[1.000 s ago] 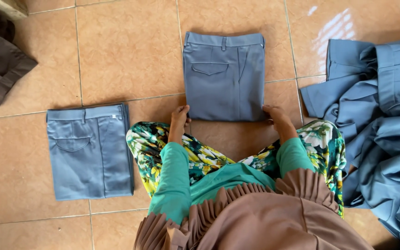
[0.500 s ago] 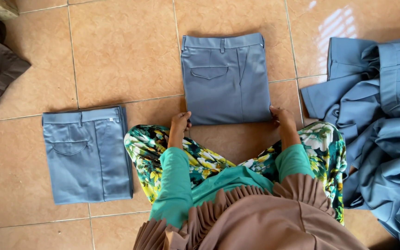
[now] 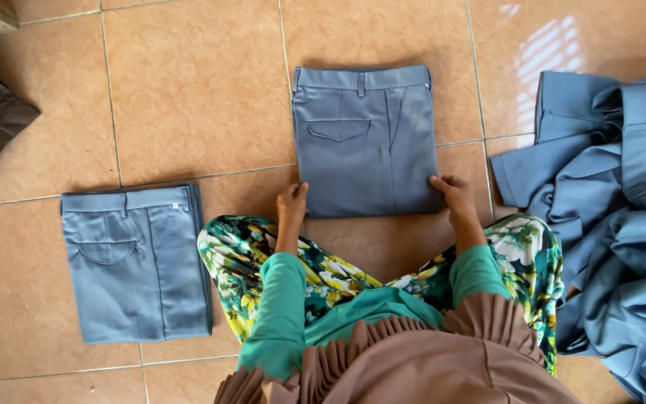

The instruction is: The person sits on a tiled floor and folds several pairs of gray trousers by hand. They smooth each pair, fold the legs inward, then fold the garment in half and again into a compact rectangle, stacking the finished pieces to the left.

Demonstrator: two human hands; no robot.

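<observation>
Both hands have slid outward to the near corners of the folded grey-blue trousers (image 3: 364, 142) on the floor, left hand (image 3: 291, 203) and right hand (image 3: 451, 196) pressing flat, holding nothing, squaring the fold before lifting it aside.

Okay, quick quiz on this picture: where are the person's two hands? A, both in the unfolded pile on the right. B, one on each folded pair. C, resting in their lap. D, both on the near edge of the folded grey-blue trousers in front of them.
D: the left hand and right hand both rest on the near corners of the folded trousers in front, apart from the pile and the other folded pair.
</observation>
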